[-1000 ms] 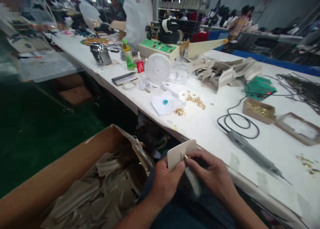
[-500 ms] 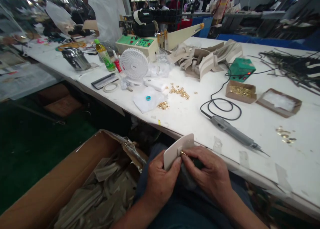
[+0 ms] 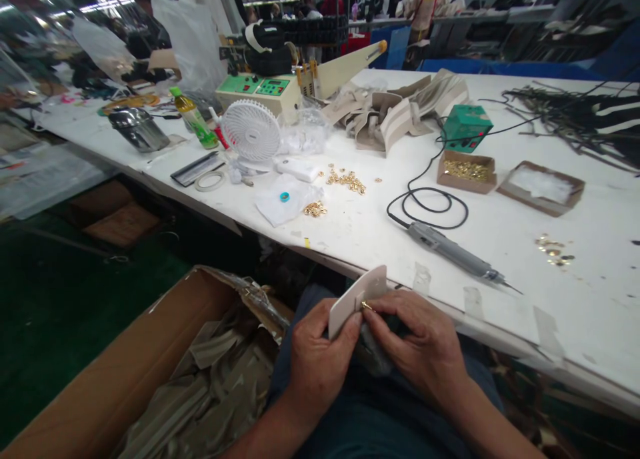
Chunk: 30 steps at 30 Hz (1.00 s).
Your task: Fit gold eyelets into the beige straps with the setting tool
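Note:
My left hand (image 3: 323, 352) grips a pale beige flat panel (image 3: 353, 300) with rounded corners by its lower left part, thumb across its face. Between the thumb and forefinger of my right hand (image 3: 417, 332) is a small gold metal fitting (image 3: 367, 306), pressed against the panel's face near a short slit. The fitting is too small to name exactly. Both hands are above my lap, just in front of the table edge. On the table lie loose gold metal pieces (image 3: 347, 180) and a grey electric screwdriver (image 3: 450, 251) with its cable.
A cardboard box (image 3: 100, 372) of beige pieces stands at my left. On the white table (image 3: 350, 235) are a white fan (image 3: 251, 132), a drink bottle (image 3: 196, 120), a green power unit (image 3: 467, 128), a carton of gold parts (image 3: 466, 171) and a carton with clear plastic (image 3: 543, 187).
The camera view has turned slightly, so the table's things sit further left. Both hands keep their hold; the gold fitting stays at the panel, slightly re-angled.

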Each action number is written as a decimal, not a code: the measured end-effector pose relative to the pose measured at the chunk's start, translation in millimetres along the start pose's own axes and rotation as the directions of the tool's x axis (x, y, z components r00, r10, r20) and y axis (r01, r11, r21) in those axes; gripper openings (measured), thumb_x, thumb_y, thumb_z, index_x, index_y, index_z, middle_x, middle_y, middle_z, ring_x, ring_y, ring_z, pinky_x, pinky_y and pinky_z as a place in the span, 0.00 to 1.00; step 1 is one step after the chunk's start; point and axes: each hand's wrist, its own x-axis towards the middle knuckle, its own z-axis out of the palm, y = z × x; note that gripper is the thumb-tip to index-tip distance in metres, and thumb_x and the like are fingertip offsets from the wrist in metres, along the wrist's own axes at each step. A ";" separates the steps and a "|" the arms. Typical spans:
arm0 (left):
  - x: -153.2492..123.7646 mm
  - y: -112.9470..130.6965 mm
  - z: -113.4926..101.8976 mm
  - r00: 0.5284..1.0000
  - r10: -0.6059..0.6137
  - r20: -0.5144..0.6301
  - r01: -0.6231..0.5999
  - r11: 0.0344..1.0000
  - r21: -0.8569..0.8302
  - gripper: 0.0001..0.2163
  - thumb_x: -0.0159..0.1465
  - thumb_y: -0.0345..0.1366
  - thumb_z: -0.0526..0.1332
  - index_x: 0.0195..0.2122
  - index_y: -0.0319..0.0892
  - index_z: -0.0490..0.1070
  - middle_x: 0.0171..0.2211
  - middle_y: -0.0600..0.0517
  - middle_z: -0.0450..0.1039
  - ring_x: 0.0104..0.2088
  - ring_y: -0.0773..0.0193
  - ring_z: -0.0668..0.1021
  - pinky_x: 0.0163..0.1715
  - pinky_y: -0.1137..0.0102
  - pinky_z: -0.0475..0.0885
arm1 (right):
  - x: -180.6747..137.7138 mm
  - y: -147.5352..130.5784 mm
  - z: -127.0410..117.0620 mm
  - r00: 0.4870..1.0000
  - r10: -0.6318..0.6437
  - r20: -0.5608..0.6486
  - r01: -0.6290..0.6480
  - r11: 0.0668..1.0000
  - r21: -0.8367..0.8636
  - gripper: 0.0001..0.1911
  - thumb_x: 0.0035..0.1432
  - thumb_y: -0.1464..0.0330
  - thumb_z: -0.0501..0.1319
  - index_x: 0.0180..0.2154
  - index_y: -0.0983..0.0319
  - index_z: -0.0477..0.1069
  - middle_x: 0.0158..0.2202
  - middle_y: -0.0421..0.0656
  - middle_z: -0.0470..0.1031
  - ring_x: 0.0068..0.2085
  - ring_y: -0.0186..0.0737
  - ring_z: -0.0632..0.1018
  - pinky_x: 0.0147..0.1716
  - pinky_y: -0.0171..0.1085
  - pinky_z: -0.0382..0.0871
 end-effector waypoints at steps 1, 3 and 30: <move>0.0 0.9 -0.1 1.000 0.026 0.010 -0.026 1.000 0.005 0.05 0.67 0.37 0.67 0.40 0.45 0.82 0.33 0.55 0.81 0.33 0.65 0.80 0.35 0.74 0.76 | -0.3 -0.1 -0.7 1.000 -0.003 -0.001 0.003 1.000 0.002 0.04 0.64 0.73 0.66 0.38 0.59 0.78 0.34 0.41 0.83 0.34 0.39 0.82 0.37 0.38 0.74; -0.1 2.2 -0.1 0.997 0.075 0.027 -0.075 0.997 0.018 0.05 0.67 0.35 0.66 0.41 0.46 0.83 0.34 0.55 0.81 0.33 0.65 0.80 0.36 0.74 0.76 | -1.1 -0.3 -1.5 1.000 -0.009 -0.006 0.009 1.000 0.010 0.04 0.64 0.73 0.66 0.39 0.59 0.79 0.35 0.40 0.83 0.35 0.38 0.82 0.38 0.38 0.74; -7.0 -2.4 7.2 0.912 0.409 0.001 -0.404 0.900 0.161 0.21 0.68 0.26 0.62 0.61 0.50 0.74 0.51 0.47 0.77 0.51 0.60 0.81 0.52 0.67 0.79 | -10.0 -5.8 16.1 0.986 0.134 -0.097 -0.124 0.987 0.100 0.12 0.61 0.74 0.65 0.46 0.57 0.80 0.42 0.43 0.84 0.43 0.44 0.83 0.46 0.43 0.76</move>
